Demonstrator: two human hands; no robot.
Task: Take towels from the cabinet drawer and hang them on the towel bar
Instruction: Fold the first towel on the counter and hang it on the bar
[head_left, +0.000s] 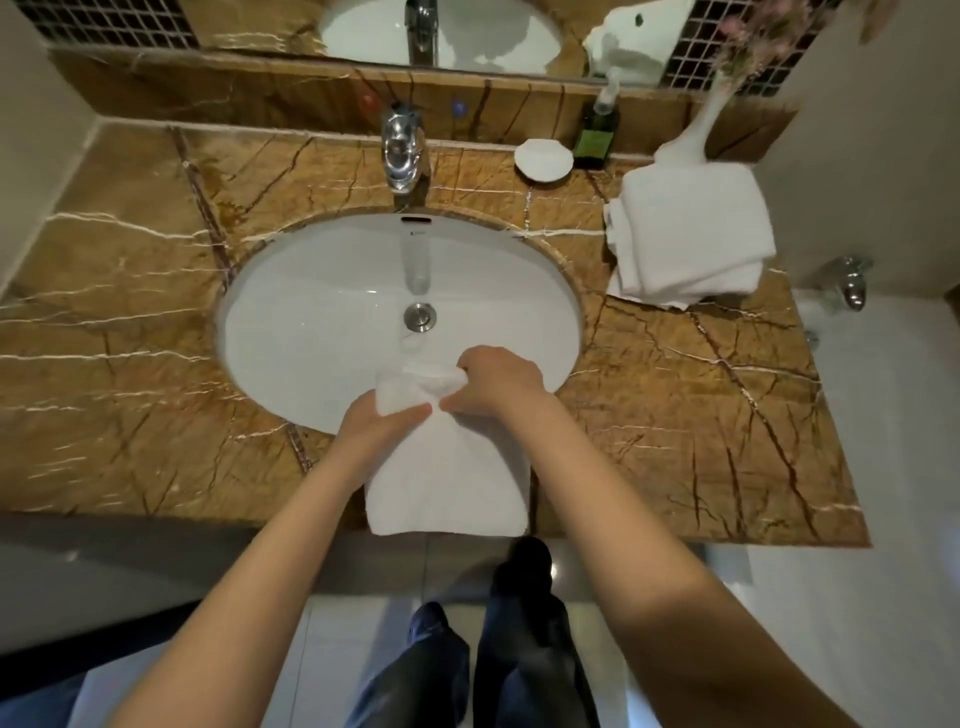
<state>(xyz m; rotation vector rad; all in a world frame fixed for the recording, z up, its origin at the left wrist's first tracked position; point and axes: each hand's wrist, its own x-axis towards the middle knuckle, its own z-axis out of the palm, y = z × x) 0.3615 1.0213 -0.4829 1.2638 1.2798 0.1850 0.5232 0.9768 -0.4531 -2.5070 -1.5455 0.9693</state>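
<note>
A white towel (447, 483) hangs in front of the counter's front edge, its top bunched over the near rim of the sink (311, 322). My left hand (382, 423) grips its upper left part, thumb across the cloth. My right hand (496, 382) pinches the bunched top right beside it. Both hands touch the towel and sit close together. A stack of folded white towels (693, 234) lies on the brown marble counter (130, 364) to the right of the sink. No towel bar or drawer is in view.
A chrome faucet (401, 148) stands behind the sink. A white soap dish (544, 160), a dark pump bottle (597, 132) and a white vase (696, 130) line the back right. A bathtub tap (849, 283) is at the far right. My legs stand on the floor tiles below.
</note>
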